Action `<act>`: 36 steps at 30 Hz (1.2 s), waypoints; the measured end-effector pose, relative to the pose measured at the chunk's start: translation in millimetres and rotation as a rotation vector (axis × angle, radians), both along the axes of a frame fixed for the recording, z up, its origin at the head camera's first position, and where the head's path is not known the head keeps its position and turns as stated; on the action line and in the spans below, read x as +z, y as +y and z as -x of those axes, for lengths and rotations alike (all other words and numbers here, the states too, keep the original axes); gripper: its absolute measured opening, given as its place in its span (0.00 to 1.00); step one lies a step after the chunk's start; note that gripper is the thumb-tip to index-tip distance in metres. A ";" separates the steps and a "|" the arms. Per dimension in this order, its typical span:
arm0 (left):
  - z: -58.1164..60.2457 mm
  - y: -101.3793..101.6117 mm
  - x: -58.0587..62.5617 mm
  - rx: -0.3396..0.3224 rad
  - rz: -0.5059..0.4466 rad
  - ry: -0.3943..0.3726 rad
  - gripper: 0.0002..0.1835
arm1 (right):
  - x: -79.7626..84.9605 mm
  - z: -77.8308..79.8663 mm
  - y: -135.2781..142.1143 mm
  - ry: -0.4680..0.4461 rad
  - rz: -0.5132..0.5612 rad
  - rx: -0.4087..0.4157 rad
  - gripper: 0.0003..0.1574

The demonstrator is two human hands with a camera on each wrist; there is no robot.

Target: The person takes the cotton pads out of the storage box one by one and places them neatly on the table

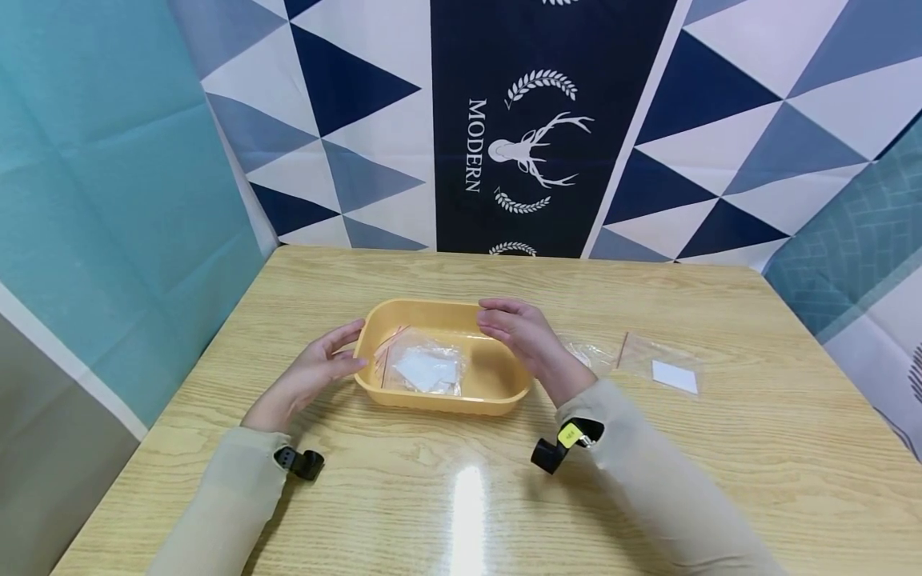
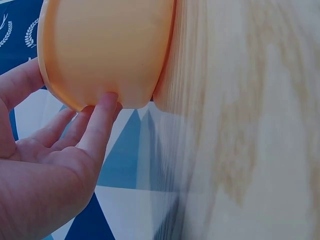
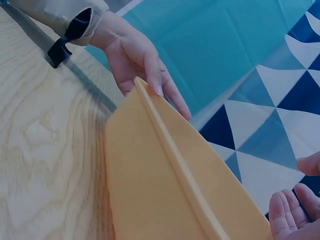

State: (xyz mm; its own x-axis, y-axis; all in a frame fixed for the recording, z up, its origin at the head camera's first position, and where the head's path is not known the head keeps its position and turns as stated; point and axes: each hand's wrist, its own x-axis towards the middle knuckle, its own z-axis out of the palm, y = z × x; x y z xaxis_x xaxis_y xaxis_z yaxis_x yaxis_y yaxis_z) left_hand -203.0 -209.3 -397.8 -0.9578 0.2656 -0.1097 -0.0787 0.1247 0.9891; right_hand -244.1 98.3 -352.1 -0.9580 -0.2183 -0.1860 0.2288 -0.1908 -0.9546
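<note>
Our left hand rests spread fingers against the left end of the yellow tub, which stands on the wooden table. Our right hand, thumb and fingers apart, is at its right end. We see a clear bag inside.

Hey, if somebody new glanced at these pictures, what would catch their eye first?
Probably the yellow tray near the middle of the wooden table, holding a bag with white contents, the left hand touching its left end and the right hand at its right end. Next, the sideways white deer head on the patterned cloth behind. Then perhaps the clear bag with a white card, right of the tray.
</note>
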 end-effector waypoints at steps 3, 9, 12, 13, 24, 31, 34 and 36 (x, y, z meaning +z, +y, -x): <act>-0.1 -0.3 -0.7 -0.001 -0.003 -0.001 0.39 | -1.2 -1.8 -8.6 -0.013 -0.005 0.016 0.27; -0.9 -0.5 -0.4 -0.002 0.001 0.004 0.39 | -7.0 -4.6 -24.9 -0.037 -0.054 0.058 0.27; -0.8 -0.3 -0.7 0.000 -0.001 0.001 0.39 | -10.7 -6.5 -32.1 -0.068 -0.095 0.091 0.28; -0.8 -0.2 -0.8 0.000 -0.003 0.001 0.39 | -11.3 -7.5 -34.1 -0.081 -0.111 0.101 0.28; -1.2 -1.2 -0.1 -0.005 0.005 0.013 0.39 | -13.2 -11.4 -50.4 -0.211 -0.273 0.104 0.22; -0.7 -0.4 -0.6 -0.011 -0.004 0.022 0.39 | -16.4 -8.6 -52.5 -0.275 -0.318 0.079 0.18; -0.3 -0.1 -0.9 -0.017 -0.004 0.024 0.39 | -17.5 -8.0 -52.2 -0.282 -0.292 0.092 0.14; -0.2 -0.1 -0.8 -0.012 -0.002 0.016 0.39 | -18.4 -7.8 -52.4 -0.280 -0.259 0.113 0.12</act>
State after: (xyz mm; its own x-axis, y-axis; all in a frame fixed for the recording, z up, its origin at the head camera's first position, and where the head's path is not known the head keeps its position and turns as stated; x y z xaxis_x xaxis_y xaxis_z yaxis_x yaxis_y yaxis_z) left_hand -202.8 -209.4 -398.6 -0.9562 0.2772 -0.0938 -0.0615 0.1231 0.9905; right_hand -236.3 45.9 -370.5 -0.8353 -0.2310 -0.4990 0.4925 0.0892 -0.8657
